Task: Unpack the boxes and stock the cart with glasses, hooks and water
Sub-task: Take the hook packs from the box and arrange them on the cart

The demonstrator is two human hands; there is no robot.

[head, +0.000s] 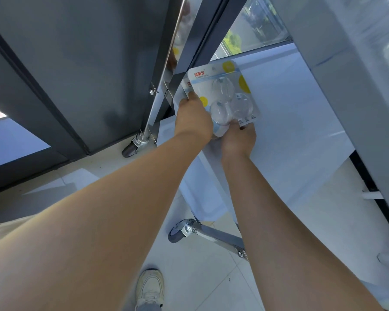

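Note:
A pack of clear adhesive hooks (225,90), a white card with red lettering and yellow dots, is held over the cart's lower shelf (290,122). More such packs lie stacked beneath it. My left hand (193,118) grips the stack's left edge. At the stack's near edge my right hand (239,136) holds it from below, thumb on the card.
The cart has chrome legs (160,90) and grey caster wheels (176,232) on a tiled floor. An upper shelf edge (337,70) overhangs on the right. A dark glass door (72,63) stands to the left. My shoe (149,288) is below.

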